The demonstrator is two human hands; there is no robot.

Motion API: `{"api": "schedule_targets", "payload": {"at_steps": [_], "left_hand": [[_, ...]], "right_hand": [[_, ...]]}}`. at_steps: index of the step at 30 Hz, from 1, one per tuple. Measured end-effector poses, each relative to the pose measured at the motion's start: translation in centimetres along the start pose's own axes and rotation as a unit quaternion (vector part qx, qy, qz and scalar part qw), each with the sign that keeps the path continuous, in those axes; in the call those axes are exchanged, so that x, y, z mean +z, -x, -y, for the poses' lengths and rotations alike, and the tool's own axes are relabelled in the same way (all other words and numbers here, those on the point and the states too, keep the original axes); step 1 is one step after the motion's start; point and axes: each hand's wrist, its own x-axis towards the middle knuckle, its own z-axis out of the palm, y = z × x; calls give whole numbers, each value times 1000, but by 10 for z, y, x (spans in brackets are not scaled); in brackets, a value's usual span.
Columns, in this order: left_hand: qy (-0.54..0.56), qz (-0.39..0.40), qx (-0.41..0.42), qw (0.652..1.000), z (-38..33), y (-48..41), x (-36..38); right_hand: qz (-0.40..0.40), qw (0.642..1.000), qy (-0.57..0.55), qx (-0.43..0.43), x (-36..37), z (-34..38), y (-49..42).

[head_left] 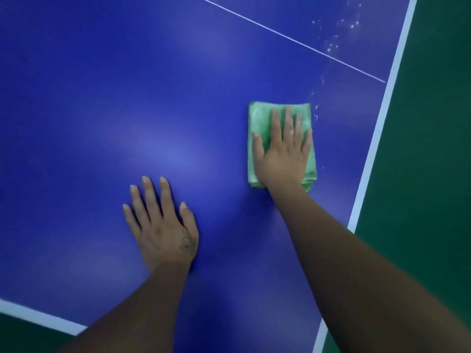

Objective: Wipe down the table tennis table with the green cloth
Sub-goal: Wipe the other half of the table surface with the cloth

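You're pressing the green cloth (258, 121) under a flat right hand (283, 151), left hand (163, 225) flat on the desk (76, 98); ungripped, it could slip.

Views: just one camera, worn on the person's head.
Faces: forward and down onto the blue table (102, 98), from almost right above.
How near: close; both arms come in from the bottom of the picture, the left hand (160, 225) low in the middle, the right hand (283, 151) higher up on the green cloth (257, 118).
Tilt: the picture leans, so the white edge line (377, 138) runs slanted.
Sides: green floor (433, 149) shows at the right and in the bottom left corner.
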Motion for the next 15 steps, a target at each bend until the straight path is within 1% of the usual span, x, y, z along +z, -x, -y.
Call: {"api": "schedule_targets", "payload": {"at_steps": [2,3,5,8,11,13,15], "left_hand": [[1,-9,7,1000,-1,1,1],[5,-11,7,1000,-1,1,1],[11,-15,6,1000,-2,1,1],[19,-13,-6,1000,-2,1,0],[28,-21,-2,999,-2,0,-1],[30,-26,-4,999,-3,1,-1],[37,-23,-7,999,-3,0,-1]], "right_hand": [[2,999,7,42,1,21,-10],[1,999,3,46,1,33,-8],[1,1000,-13,7,2,53,13],[-8,994,-60,-91,4,63,68],[-13,986,-101,-136,6,37,115],[-3,981,-90,-169,4,2,133],[1,976,-78,-203,-1,-38,132]]}}
